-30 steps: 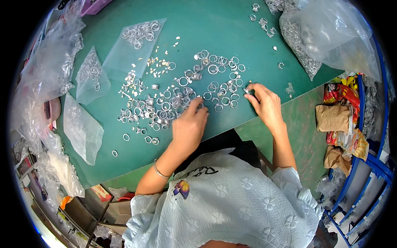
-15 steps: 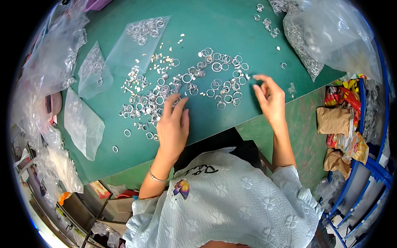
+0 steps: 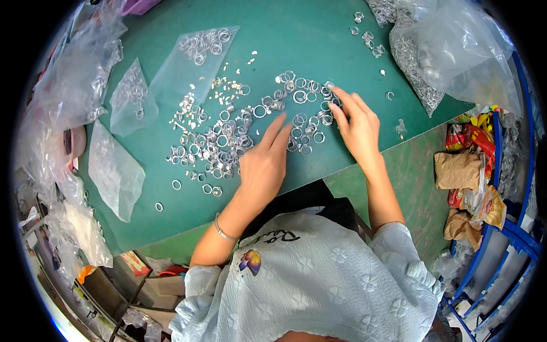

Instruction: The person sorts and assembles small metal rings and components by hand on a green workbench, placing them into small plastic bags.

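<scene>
My left hand (image 3: pixel 265 168) hovers over the gap between two groups of silver-coloured rings, its index and middle fingers stretched out and a little blurred; no ring shows in it. The larger ring pile (image 3: pixel 219 139) lies to its left, mostly loose and overlapping. Beyond its fingertips is the smaller ring group (image 3: pixel 300 97), spread in an arc. My right hand (image 3: pixel 359 128) is at the right end of this arc, thumb and index finger apart on either side of some rings (image 3: pixel 326 118), touching or just above them. Its other fingers are loosely bent.
Small pale chips (image 3: pixel 191 108) are scattered beside the pile on the green table (image 3: pixel 307 34). Clear bags (image 3: pixel 208 43) with rings lie far left, near a flat plastic bag (image 3: pixel 117 171). A large ring-filled bag (image 3: pixel 419 65) lies far right. Blue shelving (image 3: pixel 518 233) stands at right.
My left hand has moved right, off the larger pile. My right hand has shifted left onto the edge of the smaller ring group; rings at that edge sit closer together.
</scene>
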{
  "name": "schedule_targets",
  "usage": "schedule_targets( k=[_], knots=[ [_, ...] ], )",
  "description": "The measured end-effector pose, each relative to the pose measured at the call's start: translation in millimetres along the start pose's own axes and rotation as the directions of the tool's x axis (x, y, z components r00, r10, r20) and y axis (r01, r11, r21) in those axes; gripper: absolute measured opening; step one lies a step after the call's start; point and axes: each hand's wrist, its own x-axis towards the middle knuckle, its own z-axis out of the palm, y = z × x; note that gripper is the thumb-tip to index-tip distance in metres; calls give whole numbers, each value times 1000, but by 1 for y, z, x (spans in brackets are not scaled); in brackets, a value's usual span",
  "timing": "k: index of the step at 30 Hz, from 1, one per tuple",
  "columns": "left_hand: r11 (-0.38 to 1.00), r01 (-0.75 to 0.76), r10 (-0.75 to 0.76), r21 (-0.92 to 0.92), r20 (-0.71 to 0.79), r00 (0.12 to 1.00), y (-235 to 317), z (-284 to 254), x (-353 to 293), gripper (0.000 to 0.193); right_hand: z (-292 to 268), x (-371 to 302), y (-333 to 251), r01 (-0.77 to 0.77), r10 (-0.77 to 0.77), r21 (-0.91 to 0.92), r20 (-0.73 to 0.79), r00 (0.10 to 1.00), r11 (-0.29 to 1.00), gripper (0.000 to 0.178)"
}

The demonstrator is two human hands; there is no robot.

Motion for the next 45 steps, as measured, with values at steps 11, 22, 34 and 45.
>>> schedule_targets(
  k=[11,22,34,45],
  knots=[
    [991,32,-31,130,-10,999,-10,3,19,20,-8,18,-3,-13,-12,139,175,984,990,24],
    [999,-29,29,-24,-24,999,-28,5,-12,17,6,13,0,73,-131,212,279,951,975,24],
    [901,122,-182,-416,-107,978,-1,5,1,26,0,-3,-16,-261,-63,597,466,883,758,17],
    [775,334,-563,-537,-346,750,-96,-141,-12,12,9,-15,-10,-123,52,559,141,989,820,14]
  ],
)
